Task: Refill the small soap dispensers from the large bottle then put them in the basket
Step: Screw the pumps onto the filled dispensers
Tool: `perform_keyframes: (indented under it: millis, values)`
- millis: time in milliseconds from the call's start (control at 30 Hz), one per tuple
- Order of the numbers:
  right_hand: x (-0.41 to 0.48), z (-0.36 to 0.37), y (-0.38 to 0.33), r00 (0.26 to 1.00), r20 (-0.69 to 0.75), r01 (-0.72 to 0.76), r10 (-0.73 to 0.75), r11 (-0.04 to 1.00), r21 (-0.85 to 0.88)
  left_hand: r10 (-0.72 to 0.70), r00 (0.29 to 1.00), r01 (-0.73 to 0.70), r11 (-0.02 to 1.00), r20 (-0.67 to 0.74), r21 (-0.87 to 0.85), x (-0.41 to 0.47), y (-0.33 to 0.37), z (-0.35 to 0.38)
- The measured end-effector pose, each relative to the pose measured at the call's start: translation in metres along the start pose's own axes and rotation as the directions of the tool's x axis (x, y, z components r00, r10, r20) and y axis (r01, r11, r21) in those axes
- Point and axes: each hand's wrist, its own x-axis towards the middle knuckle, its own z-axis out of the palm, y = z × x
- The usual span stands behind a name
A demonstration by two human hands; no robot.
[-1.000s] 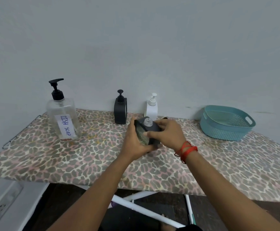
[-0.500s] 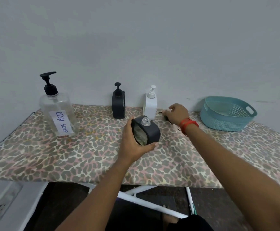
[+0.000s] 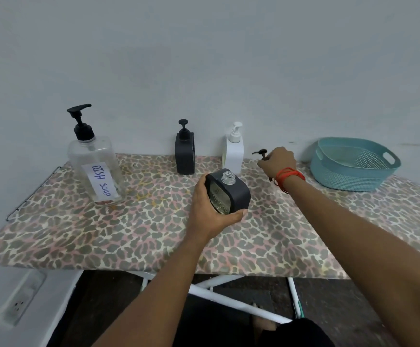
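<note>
Dark dispenser (image 3: 229, 194), uncapped and tilted, is sitting over the middle of the leopard-print board (image 3: 129, 234), its clear threaded neck showing. The left hand (image 3: 211, 216) is wrapping round its side, thumb along the lower edge. Its rigid matte shell with a ribbed clear window is probably handling light. Gripping across the flat faces looks safest, as soap may be making it slick. At two o'clock the right hand (image 3: 277, 160) is curling round the pump head (image 3: 261, 153). The large clear bottle (image 3: 96, 169) is standing at ten o'clock, and the teal perforated basket (image 3: 354, 169) at three.
</note>
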Motion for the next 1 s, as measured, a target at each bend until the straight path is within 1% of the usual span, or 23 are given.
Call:
perform_keyframes:
  millis: [67, 100, 133, 200, 267, 300, 367, 433, 533, 600, 700, 800, 933, 1000]
  values:
    - [-0.010, -0.021, -0.009, 0.990, -0.090, 0.124, -0.112, 0.981, 0.148, -0.008, 1.000, 0.008, 1.000, 0.002, -0.001, 0.000, 0.001, 0.000]
    - [-0.018, -0.031, -0.015, 0.978, -0.126, 0.193, -0.165, 0.948, 0.254, -0.012, 1.000, 0.012, 1.000, 0.002, 0.004, -0.001, 0.002, 0.000]
    - [-0.027, -0.041, -0.023, 0.966, -0.154, 0.254, -0.210, 0.889, 0.381, -0.014, 1.000, 0.014, 1.000, 0.002, 0.007, -0.001, 0.003, 0.000]
    - [-0.045, -0.056, -0.037, 0.939, -0.193, 0.341, -0.283, 0.725, 0.599, -0.019, 1.000, 0.019, 1.000, 0.001, 0.012, -0.003, 0.005, -0.001]
    - [-0.060, -0.065, -0.050, 0.915, -0.216, 0.387, -0.340, 0.595, 0.704, -0.020, 1.000, 0.020, 1.000, -0.002, 0.013, -0.004, 0.006, -0.001]
    - [-0.068, -0.066, -0.056, 0.907, -0.221, 0.396, -0.358, 0.552, 0.733, -0.021, 1.000, 0.021, 1.000, -0.001, 0.012, -0.004, 0.007, -0.002]
    - [-0.080, -0.065, -0.063, 0.896, -0.215, 0.401, -0.388, 0.503, 0.765, -0.019, 1.000, 0.019, 1.000, -0.003, 0.011, -0.004, 0.008, -0.002]
    - [-0.086, -0.058, -0.064, 0.900, -0.188, 0.384, -0.394, 0.510, 0.769, -0.013, 1.000, 0.013, 1.000, -0.007, 0.011, -0.003, 0.008, -0.002]
    - [-0.090, -0.045, -0.059, 0.904, -0.131, 0.364, -0.407, 0.571, 0.736, 0.006, 1.000, -0.006, 1.000, -0.019, 0.013, -0.002, 0.005, -0.002]
    - [-0.094, -0.036, -0.053, 0.893, -0.097, 0.376, -0.439, 0.611, 0.697, 0.013, 1.000, -0.013, 1.000, -0.021, 0.005, -0.001, 0.004, -0.001]
    - [-0.102, -0.021, -0.041, 0.877, -0.038, 0.372, -0.479, 0.627, 0.684, 0.031, 0.999, -0.031, 1.000, -0.025, -0.002, -0.002, 0.004, -0.002]
    - [-0.105, -0.008, -0.029, 0.873, -0.030, 0.402, -0.487, 0.684, 0.609, 0.046, 0.999, -0.047, 0.998, -0.025, -0.031, -0.001, 0.006, -0.002]
    - [-0.106, 0.002, -0.021, 0.886, -0.019, 0.377, -0.464, 0.693, 0.614, 0.049, 0.998, -0.045, 0.994, 0.046, -0.096, 0.002, 0.003, -0.008]
    - [-0.106, 0.000, -0.022, 0.879, -0.005, 0.384, -0.477, 0.701, 0.601, 0.048, 0.996, -0.042, 0.996, 0.074, -0.076, 0.006, 0.004, -0.015]
